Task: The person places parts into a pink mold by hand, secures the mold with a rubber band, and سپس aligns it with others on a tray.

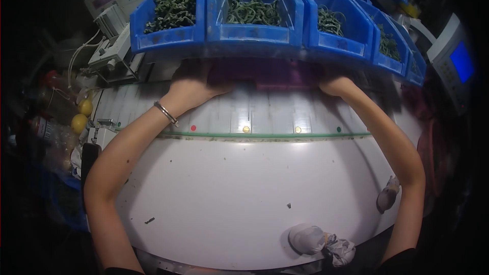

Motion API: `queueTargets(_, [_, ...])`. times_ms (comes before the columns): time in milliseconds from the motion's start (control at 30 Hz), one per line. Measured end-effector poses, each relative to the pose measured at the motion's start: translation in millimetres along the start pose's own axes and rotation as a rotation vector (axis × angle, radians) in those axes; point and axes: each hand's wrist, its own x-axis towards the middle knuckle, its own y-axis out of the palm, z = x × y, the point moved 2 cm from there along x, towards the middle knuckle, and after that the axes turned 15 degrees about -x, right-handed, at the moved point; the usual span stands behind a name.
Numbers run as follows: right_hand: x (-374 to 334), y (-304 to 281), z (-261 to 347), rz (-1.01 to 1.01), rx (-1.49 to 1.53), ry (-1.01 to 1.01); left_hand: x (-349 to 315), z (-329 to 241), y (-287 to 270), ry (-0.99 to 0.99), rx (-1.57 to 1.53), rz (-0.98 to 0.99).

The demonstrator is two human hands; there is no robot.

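Note:
Both arms stretch forward beneath the row of blue bins, into shadow. A purple plastic tray or bin (285, 75) sits there, its far part hidden by the bins above. My left hand (196, 85) grips its left end; a metal bangle circles that wrist. At the other end, my right hand (335, 84) is closed on the tray's side, with most fingers out of sight. Overhead, the blue bins (254, 36) hold dark green curled pieces (252, 11), and the leftmost holds short knobbly green ones (178, 1).
A white tabletop (229, 193) with a green strip (265, 136) spreads before me. Wrapped grey bundles (308, 238) lie near its front edge. At left stand a small machine (109, 53) and yellow round objects (80, 122); a blue-screened device (456, 61) is at right.

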Motion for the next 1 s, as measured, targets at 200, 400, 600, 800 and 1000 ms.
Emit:
queueTargets(200, [-33,19,-29,0.087,-0.044,0.147,-23,-37,-7,-0.127,-0.02,0.153])
queueTargets(400, [-107,16,-15,-0.067,0.004,-0.008,-80,-76,-12,-0.075,0.016,0.117])
queueTargets(600, [-187,34,-5,-0.119,-0.082,-0.123,-137,-92,-13,0.001,0.048,0.161])
queueTargets(800, [-231,30,-11,-0.019,-0.028,-0.189,-166,-107,-10,0.015,0.073,0.173])
queueTargets(1000, [-225,42,0,-0.123,-0.144,-0.163,-154,-96,2,0.061,0.097,0.061])
